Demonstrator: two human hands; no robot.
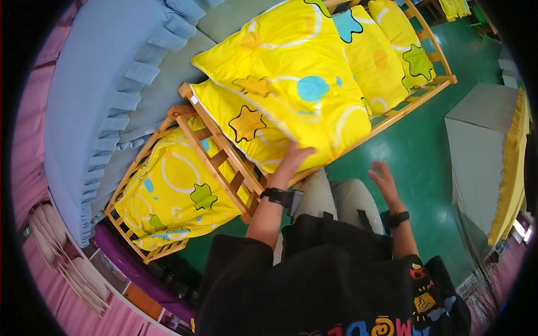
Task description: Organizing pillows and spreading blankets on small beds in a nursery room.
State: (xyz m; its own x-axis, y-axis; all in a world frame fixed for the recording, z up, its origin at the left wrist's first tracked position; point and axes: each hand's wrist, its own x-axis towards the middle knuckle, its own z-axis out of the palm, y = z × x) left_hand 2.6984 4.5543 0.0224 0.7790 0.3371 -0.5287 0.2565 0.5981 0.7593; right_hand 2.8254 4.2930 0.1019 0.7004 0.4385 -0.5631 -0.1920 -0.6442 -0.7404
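A yellow quilt (314,84) with stars, circles and blue spots covers much of a small wooden bed (412,102). My left hand (292,160) is closed on the quilt's near edge, the thumb outside and the other fingers mostly hidden by cloth. From that grip a fold runs up to the left, and the cloth's left corner is lifted off the layer below. To the right of the bed, my right hand (383,180) is held over the green floor, fingers apart and holding nothing. Dark bands sit on both wrists.
A second wooden bed with yellow bedding (174,187) adjoins at the left. Yellow pillows (400,45) lie at the far end. Blue ruffled cloth (120,95) hangs on the left. A grey box-like piece with a yellow edge (482,117) stands right on the green floor (417,148).
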